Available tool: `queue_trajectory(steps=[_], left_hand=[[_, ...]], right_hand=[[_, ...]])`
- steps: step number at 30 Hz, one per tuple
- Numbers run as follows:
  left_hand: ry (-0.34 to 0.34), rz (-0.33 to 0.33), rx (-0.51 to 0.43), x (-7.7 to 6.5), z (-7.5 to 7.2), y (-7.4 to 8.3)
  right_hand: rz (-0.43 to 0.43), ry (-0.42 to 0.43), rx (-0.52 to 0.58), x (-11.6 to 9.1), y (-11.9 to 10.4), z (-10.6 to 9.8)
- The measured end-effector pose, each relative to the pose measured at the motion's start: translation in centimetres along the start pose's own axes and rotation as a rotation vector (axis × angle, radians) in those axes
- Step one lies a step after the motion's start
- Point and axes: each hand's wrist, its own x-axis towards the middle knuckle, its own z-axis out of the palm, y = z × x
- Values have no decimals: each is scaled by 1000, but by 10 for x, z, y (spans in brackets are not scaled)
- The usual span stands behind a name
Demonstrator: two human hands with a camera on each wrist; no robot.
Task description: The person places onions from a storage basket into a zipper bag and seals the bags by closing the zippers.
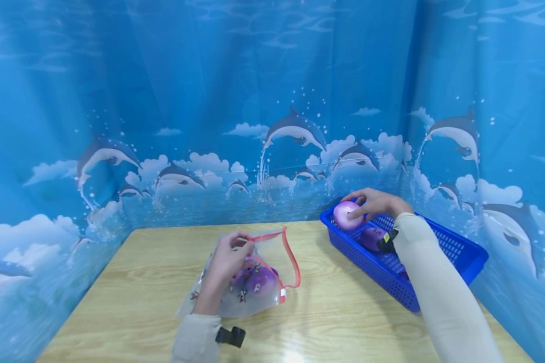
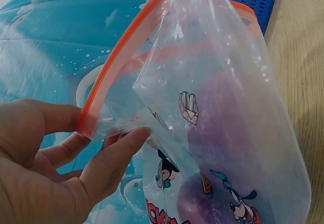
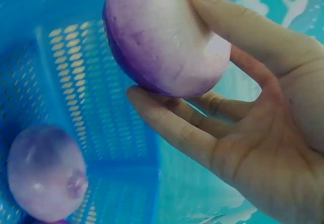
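Observation:
My left hand (image 1: 229, 257) pinches the rim of a clear zip bag (image 1: 272, 247) between thumb and fingers. The bag has an orange-red edge and cartoon prints, clearly seen in the left wrist view, and its mouth gapes. Inside it, blurred by the plastic, lie purple round things (image 2: 217, 112). Over the far end of a blue basket (image 1: 368, 262), my right hand (image 1: 374, 204) holds a purple-and-white onion (image 3: 167, 36) with thumb and fingertips. Another onion (image 3: 48, 173) with a small nub sits in the basket below that hand, partly hidden by the wrist in the head view.
The basket stands at the right of the wooden table (image 1: 136, 287), with perforated walls and a slanted position. A blue dolphin-print curtain (image 1: 209, 101) hangs behind the table and along its sides. Dark wrist cameras (image 1: 230, 336) are strapped to both forearms.

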Motion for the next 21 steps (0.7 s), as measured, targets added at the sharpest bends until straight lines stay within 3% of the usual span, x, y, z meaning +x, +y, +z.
queue_trajectory(steps=[5, 21], left_hand=[[-7, -8, -25, 1, 0, 0], [-20, 0, -51, 2, 3, -2]], right_hand=[[-39, -6, 40, -4, -14, 1], [-87, 51, -154, -18, -70, 47]])
